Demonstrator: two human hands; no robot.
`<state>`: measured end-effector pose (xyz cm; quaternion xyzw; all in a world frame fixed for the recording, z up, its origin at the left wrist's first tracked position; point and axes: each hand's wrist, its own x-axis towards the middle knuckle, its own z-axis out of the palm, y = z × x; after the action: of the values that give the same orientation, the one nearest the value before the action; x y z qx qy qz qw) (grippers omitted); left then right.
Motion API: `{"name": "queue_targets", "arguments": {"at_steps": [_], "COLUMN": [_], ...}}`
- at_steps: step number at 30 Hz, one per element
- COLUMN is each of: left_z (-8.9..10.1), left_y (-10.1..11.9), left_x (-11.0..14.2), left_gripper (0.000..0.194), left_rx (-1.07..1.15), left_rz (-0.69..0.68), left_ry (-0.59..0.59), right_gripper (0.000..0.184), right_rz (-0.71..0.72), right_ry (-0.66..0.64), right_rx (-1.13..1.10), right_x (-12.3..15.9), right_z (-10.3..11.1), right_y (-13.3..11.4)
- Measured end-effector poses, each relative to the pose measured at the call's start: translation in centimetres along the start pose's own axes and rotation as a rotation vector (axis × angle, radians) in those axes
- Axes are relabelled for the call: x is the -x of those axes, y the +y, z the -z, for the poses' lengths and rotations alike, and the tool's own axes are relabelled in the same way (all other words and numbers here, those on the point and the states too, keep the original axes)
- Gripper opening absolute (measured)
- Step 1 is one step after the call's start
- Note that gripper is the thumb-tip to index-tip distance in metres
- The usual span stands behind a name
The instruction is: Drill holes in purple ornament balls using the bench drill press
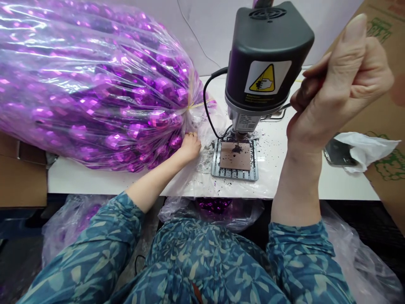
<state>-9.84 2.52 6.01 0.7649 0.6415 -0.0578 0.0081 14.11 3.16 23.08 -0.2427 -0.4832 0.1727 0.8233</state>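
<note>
Closest to the person are two blue sleeves (pixel 91 240) with a leaf pattern. A clear bag (pixel 247 213) with shiny purple bits in it hangs just under the edge of the white table (pixel 341 185). On the table sits a metal base (pixel 234 175), and a flat brown board (pixel 236 162) lies on it. The board has a small hole, with dark crumbs on and around it. The left hand (pixel 190 145) is beside the board, touching the tied end of a big clear bag (pixel 104 93) full of shiny purple balls; I can't tell if its fingers are pinched together. The black machine (pixel 272 42) stands over the board. The right hand (pixel 338 84) is up high, curled around its handle (pixel 286 106). A phone (pixel 338 152) and a white tissue (pixel 368 147) lie on the right, near a cardboard box (pixel 379 105). The pale wall (pixel 209 25) is behind.
</note>
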Motion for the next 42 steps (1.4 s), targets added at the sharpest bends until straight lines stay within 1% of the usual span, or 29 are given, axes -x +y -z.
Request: {"name": "queue_targets", "arguments": {"at_steps": [2, 3, 4, 6, 8, 9, 10, 11, 12, 14, 15, 16, 17, 19, 22, 24, 27, 31, 33, 35, 38, 41, 42], "left_z": [0.4, 0.7, 1.1, 1.9, 2.3, 2.3, 2.2, 1.9, 1.5, 0.5, 0.0, -0.6, -1.1, -2.1, -3.2, -3.7, -4.0, -3.9, -3.8, -3.9, -4.2, -4.6, -4.8], "left_y": [-0.5, -0.7, -0.8, -0.8, -0.1, 0.6, 1.4, 2.3, 3.3, 5.1, 5.9, 6.5, 6.9, 7.3, 7.4, 7.4, 7.7, 8.4, 8.7, 9.0, 9.2, 9.4, 9.4], "left_x": [0.2, 0.4, 0.6, 1.4, 2.6, 3.2, 3.9, 4.5, 4.9, 5.1, 4.9, 4.6, 4.1, 3.0, 1.7, 1.3, 1.3, 1.3, 1.2, 1.0, 0.9, 0.9, 1.0], "left_gripper": [0.029, 0.028, 0.027, 0.028, 0.03, 0.032, 0.033, 0.033, 0.034, 0.038, 0.04, 0.044, 0.048, 0.055, 0.063, 0.065, 0.064, 0.064, 0.064, 0.062, 0.06, 0.059, 0.058], "left_rx": [0.024, 0.046, 0.083, 0.219, 0.453, 0.614, 0.805, 1.021, 1.244, 1.637, 1.777, 1.871, 1.922, 1.925, 1.835, 1.79, 1.734, 1.673, 1.64, 1.584, 1.434, 1.227, 1.189], "left_rz": [-0.038, -0.046, -0.043, -0.03, -0.053, -0.079, -0.102, -0.114, -0.109, -0.052, -0.011, 0.032, 0.073, 0.138, 0.156, 0.123, 0.057, 0.0, -0.029, -0.051, -0.075, -0.125, -0.145], "left_ry": [0.005, 0.033, 0.082, 0.237, 0.421, 0.489, 0.523, 0.513, 0.46, 0.275, 0.186, 0.121, 0.086, 0.098, 0.193, 0.233, 0.261, 0.256, 0.245, 0.262, 0.327, 0.407, 0.428], "right_gripper": [0.057, 0.057, 0.057, 0.057, 0.058, 0.058, 0.058, 0.057, 0.056, 0.056, 0.056, 0.056, 0.057, 0.057, 0.057, 0.058, 0.059, 0.06, 0.06, 0.06, 0.058, 0.057, 0.056], "right_rz": [-0.004, -0.008, -0.013, -0.023, -0.011, -0.004, 0.004, 0.01, 0.013, 0.007, 0.005, 0.002, -0.007, -0.016, -0.016, -0.003, -0.006, 0.016, 0.018, 0.023, 0.031, -0.008, -0.018], "right_ry": [0.001, 0.004, 0.007, 0.011, 0.02, 0.022, 0.022, 0.023, 0.021, 0.017, 0.014, 0.012, 0.009, 0.007, 0.0, 0.012, 0.025, 0.042, 0.029, 0.019, 0.018, -0.009, -0.014], "right_rx": [-0.019, -0.027, -0.028, -0.02, -0.015, -0.019, -0.024, -0.029, -0.03, -0.023, -0.017, -0.015, -0.014, -0.015, -0.004, -0.004, -0.01, -0.006, -0.017, -0.044, -0.051, -0.014, -0.006], "right_x": [0.1, 0.2, 0.2, 0.3, 0.3, 0.3, 0.3, 0.3, 0.3, 0.2, 0.2, 0.2, 0.1, 0.1, 0.2, 0.2, 0.3, 0.3, 0.3, 0.3, 0.4, 0.4, 0.4], "right_z": [0.0, 0.0, 0.0, 0.0, -0.1, -0.1, -0.1, -0.1, -0.1, 0.0, 0.0, 0.0, 0.0, 0.0, -0.1, -0.1, -0.1, -0.1, 0.0, 0.0, 0.1, 0.2, 0.3], "right_y": [-0.2, -0.2, -0.3, -0.4, -0.3, -0.3, -0.3, -0.3, -0.2, -0.2, -0.2, -0.3, -0.3, -0.4, -0.4, -0.3, -0.1, 0.0, 0.0, -0.1, -0.2, -0.4, -0.5]}}
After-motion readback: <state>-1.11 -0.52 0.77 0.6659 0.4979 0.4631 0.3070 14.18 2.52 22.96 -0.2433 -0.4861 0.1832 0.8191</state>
